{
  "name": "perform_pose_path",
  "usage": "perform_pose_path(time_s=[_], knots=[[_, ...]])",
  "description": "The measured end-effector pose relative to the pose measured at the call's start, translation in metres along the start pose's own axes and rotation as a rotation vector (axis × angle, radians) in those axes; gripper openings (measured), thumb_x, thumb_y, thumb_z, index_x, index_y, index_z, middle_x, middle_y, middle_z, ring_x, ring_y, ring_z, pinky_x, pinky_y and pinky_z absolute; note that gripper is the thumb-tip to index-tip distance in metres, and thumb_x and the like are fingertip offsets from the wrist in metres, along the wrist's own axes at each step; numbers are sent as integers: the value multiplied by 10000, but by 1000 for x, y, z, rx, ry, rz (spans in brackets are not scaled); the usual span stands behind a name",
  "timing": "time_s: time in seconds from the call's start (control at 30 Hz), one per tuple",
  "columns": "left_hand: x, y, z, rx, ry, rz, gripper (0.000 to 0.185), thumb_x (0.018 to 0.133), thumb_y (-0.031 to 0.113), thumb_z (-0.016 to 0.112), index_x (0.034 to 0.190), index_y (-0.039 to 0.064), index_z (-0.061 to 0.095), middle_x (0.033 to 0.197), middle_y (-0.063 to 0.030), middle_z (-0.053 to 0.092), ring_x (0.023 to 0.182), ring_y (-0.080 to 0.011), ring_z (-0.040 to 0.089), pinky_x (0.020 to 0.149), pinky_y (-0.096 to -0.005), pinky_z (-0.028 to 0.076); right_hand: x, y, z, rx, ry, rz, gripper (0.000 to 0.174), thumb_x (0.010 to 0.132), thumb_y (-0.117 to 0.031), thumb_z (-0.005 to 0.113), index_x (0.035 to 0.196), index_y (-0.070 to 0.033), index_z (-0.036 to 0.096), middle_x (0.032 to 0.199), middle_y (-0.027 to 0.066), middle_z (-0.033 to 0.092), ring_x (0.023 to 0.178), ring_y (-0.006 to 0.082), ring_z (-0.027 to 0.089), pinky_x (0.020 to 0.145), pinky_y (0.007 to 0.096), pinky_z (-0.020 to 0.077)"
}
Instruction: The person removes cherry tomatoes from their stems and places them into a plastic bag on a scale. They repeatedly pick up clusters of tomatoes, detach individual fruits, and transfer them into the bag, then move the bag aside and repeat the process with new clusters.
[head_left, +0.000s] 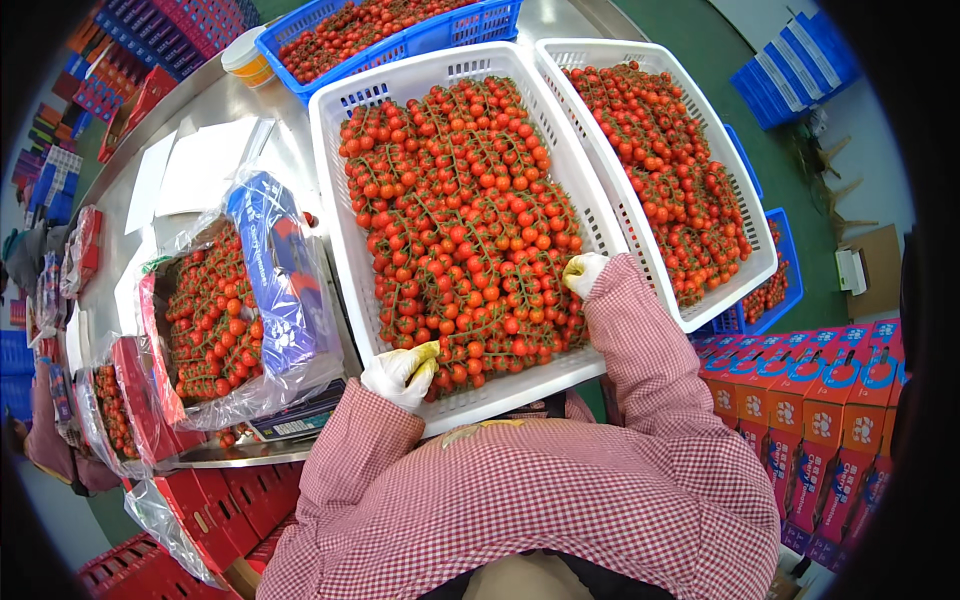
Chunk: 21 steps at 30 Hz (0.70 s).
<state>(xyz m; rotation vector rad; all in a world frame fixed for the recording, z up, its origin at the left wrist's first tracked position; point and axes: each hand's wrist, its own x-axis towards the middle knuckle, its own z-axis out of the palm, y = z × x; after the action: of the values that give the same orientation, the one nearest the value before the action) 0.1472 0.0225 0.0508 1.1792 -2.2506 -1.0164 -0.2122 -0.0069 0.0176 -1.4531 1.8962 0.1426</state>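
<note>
A white plastic crate (346, 247) stands before me, filled with cherry tomatoes on the vine (465, 225). My left hand (401, 375), in a white glove with yellowed fingertips, is at the crate's near left corner, its fingers against the edge of the tomatoes. Along the right side of the same pile is my right hand (585, 274), gloved alike, with curled fingers touching the fruit. Whether either hand grips a vine is hidden. To the left, an open carton (157, 330) lined with clear plastic holds more vine tomatoes; its blue printed flap (274, 277) stands up.
A second white crate (600, 157) of tomatoes adjoins on the right, and a blue crate (420, 41) lies beyond. White sheets (202, 165) and a tub (247, 60) rest on the metal table (292, 142). A keypad device (300, 416) sits below the carton. Stacked printed cartons (810, 420) flank my right.
</note>
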Motion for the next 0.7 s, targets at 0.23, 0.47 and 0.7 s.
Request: perform_pose_path(time_s=[0.23,0.47,0.7], knots=[[16,45,-2,-861,-230,-423,257,889,30,507,1127,-34,581,1024,-97,652,934,-164,634,859,-274,492,-6,-29,-1,-21,29,137,306,772,-260,616,973,-32,648,837,127,674,795,238,646,749,361,514],[79,76,26,-1154,-292,-497,404,883,170,552,1223,-41,497,1115,-147,612,996,-209,601,893,-339,469,-68,-11,10,1698,-212,-480,300,827,-147,637,1070,25,595,1007,146,643,896,256,646,787,401,537],[84,89,38,-1134,-406,-463,386,815,130,653,1164,13,536,1058,-67,616,942,-156,590,815,-295,475,-77,-22,37,1759,-361,-461,318,830,-62,610,1128,43,575,1058,148,639,934,263,636,830,378,514]])
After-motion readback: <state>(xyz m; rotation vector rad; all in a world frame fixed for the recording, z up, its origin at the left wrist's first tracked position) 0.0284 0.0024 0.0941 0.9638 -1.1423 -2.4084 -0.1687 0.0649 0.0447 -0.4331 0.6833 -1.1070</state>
